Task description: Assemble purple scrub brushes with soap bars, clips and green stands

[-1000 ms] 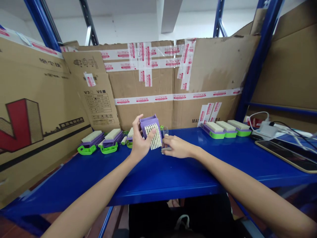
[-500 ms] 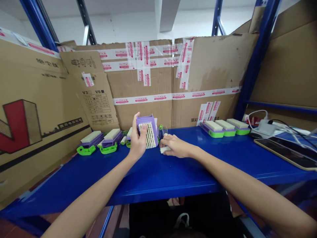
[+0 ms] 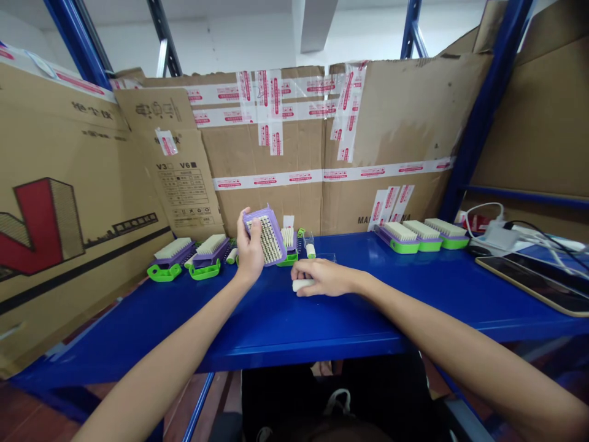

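Note:
My left hand (image 3: 251, 248) is wrapped round a purple brush piece (image 3: 267, 238), held raised and tilted above the table with rows of pale bristles facing me. My right hand (image 3: 322, 277) is closed on a small white piece (image 3: 302, 285), low over the blue table (image 3: 285, 325). Behind the hands are a green-and-purple brush (image 3: 288, 238) and a small white cylinder (image 3: 310, 250) with a green end, beside clear plastic. To the left, two brushes (image 3: 210, 245) with green handles lie on the table.
Three green-based brushes (image 3: 423, 232) line the back right. A phone (image 3: 534, 282), a white charger (image 3: 497, 236) and cables occupy the right side. Cardboard walls (image 3: 271, 209) enclose the back and left. A blue post (image 3: 488, 110) stands at the back right.
My left hand has moved slightly left with the purple piece, now turned more toward me. My right hand has drawn slightly nearer with the white piece, exposing the cylinder behind. The view has shifted slightly.

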`<state>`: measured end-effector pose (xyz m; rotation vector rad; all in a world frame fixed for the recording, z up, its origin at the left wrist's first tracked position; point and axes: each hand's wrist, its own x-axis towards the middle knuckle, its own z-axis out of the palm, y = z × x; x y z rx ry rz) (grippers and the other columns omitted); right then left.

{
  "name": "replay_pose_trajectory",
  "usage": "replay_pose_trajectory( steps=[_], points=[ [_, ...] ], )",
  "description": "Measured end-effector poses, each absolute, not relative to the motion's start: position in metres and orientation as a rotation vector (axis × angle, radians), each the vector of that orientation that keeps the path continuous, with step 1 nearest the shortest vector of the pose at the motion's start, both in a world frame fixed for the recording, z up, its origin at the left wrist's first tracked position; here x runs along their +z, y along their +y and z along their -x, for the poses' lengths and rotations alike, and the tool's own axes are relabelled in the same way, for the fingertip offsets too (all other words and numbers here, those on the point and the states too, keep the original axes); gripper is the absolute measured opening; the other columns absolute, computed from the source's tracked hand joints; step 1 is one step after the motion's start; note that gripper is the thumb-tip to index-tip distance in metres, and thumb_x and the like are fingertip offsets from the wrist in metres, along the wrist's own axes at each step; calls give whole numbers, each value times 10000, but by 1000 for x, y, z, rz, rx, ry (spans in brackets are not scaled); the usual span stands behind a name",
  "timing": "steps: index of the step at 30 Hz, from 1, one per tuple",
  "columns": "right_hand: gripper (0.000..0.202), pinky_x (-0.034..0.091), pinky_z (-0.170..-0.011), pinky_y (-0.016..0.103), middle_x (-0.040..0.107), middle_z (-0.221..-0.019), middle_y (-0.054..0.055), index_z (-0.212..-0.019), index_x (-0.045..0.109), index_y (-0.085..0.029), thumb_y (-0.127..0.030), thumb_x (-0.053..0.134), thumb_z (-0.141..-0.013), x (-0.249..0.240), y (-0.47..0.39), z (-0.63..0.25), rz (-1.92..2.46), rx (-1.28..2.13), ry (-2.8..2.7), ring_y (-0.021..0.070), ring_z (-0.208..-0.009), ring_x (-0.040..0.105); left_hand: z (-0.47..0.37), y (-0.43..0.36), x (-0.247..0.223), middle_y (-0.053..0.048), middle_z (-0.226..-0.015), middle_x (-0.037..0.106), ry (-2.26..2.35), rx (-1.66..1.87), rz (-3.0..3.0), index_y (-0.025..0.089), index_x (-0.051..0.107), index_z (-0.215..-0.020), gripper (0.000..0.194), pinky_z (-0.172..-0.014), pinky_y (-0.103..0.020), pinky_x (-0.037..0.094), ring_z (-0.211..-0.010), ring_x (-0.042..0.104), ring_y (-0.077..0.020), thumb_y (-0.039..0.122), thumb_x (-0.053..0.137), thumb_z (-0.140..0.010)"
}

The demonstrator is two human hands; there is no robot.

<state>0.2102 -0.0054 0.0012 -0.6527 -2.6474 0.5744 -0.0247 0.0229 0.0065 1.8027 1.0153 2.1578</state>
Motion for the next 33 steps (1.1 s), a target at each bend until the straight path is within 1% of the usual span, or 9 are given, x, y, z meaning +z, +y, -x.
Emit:
replay_pose_trajectory(
  steps=[3, 6, 10, 16, 21, 26, 33],
  points=[
    [294, 449, -766, 279, 685, -1022, 17, -1097, 651, -208, -300, 842, -892, 1, -6, -210, 641, 595, -2661, 176, -885, 596, 19, 19, 7, -89, -1251, 702, 1029, 2142, -1694, 293, 573, -1458, 573, -955, -383, 593, -1053, 706, -235, 686, 555, -1042],
    [290, 444, -771, 274, 684, -1017, 14, -1095, 650, -207, -262, 841, -884, 0, -5, -209, 651, 588, -2660, 175, -886, 600, 15, 15, 7, -91, -1245, 709, 1008, 2109, -1669, 296, 578, -1459, 609, -956, -395, 601, -1059, 707, -243, 711, 586, -1014],
    [258, 439, -774, 277, 690, -1032, 16, -1084, 642, -208, -227, 810, -890, -1, -4, -209, 654, 587, -2650, 176, -885, 605, 13, 14, 7, -81, -1192, 720, 993, 2082, -1648, 298, 565, -1476, 631, -893, -375, 618, -973, 712, -222, 716, 599, -1004],
    [262, 438, -770, 294, 708, -1026, 29, -1120, 596, -208, -271, 766, -932, -1, -3, -211, 728, 548, -2626, 190, -892, 625, 12, 14, 7, -69, -1146, 707, 980, 2107, -1681, 300, 565, -1446, 574, -790, -329, 600, -889, 699, -198, 692, 582, -1026],
    [262, 438, -787, 306, 700, -1050, 39, -1110, 565, -213, -266, 764, -948, -1, -4, -211, 703, 494, -2664, 199, -922, 618, 11, 12, 9, -79, -1189, 699, 1004, 2106, -1676, 289, 579, -1419, 610, -826, -340, 595, -949, 698, -213, 731, 596, -1000],
    [260, 447, -809, 317, 686, -1053, 46, -1090, 553, -217, -263, 767, -950, -1, -5, -210, 698, 428, -2669, 206, -923, 613, 11, 13, 9, -81, -1187, 708, 984, 2116, -1696, 290, 586, -1420, 599, -858, -359, 609, -959, 709, -220, 720, 599, -1004],
    [270, 446, -813, 308, 681, -1043, 31, -1094, 561, -218, -260, 779, -941, 1, -7, -210, 682, 504, -2674, 198, -922, 611, 12, 14, 8, -80, -1224, 701, 1004, 2124, -1718, 293, 582, -1418, 574, -893, -360, 599, -1007, 709, -226, 706, 586, -1019]
  ],
)
